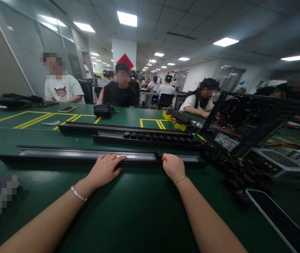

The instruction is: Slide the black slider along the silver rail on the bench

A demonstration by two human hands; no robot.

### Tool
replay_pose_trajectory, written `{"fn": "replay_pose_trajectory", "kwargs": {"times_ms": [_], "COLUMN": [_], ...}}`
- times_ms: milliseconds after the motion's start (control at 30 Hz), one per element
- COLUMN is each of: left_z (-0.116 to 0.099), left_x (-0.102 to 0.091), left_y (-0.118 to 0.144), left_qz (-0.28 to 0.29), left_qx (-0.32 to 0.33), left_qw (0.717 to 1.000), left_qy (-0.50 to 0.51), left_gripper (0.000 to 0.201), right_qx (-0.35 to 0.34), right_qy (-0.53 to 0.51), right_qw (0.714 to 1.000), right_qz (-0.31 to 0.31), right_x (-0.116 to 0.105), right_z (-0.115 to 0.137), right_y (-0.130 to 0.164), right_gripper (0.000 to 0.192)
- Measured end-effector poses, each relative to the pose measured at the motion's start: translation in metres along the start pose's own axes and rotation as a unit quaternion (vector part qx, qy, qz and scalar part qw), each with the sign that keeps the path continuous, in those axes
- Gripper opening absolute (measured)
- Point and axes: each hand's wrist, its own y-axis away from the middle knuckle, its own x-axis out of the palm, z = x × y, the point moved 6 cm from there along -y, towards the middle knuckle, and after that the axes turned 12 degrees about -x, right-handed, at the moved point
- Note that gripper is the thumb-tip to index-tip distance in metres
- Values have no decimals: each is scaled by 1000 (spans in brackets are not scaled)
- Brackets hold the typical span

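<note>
A long black channel rail (60,154) with a shiny inner strip lies across the green table. My left hand (104,170) rests on its near edge, fingers stretched out and thumb apart. Farther right, my right hand (173,168) is closed on a small black round part (159,155) at the channel; the fingers hide some of it. Behind is a second black rail (110,137) holding a row of several similar round parts (147,136). A third long black rail (86,128) lies just beyond.
To the right stand an open computer case (234,119), a power supply unit (273,161) and a heap of dark parts (234,172). A flat black panel (273,214) lies near right. A black pouch (104,110) and a phone (67,109) are across the table, where people sit.
</note>
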Motion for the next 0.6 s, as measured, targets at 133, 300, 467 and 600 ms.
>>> {"fn": "replay_pose_trajectory", "kwargs": {"times_ms": [133,300,467,600], "left_z": [1,1,1,0], "left_x": [1,1,0,0], "left_y": [0,0,0,0], "left_qz": [-1,-12,-11,-10], "left_qx": [0,4,4,4], "left_qw": [1000,1000,1000,1000], "left_qy": [-2,-3,-1,-1], "left_gripper": [48,47,46,47], "right_qx": [6,24,48,39], "right_qy": [6,2,-21,-45], "right_qw": [1000,999,998,997], "right_qz": [-8,-23,-29,-44], "right_x": [1,1,2,4], "right_z": [-4,-16,-26,-26], "right_y": [0,2,5,5], "right_gripper": [25,23,22,22]}}
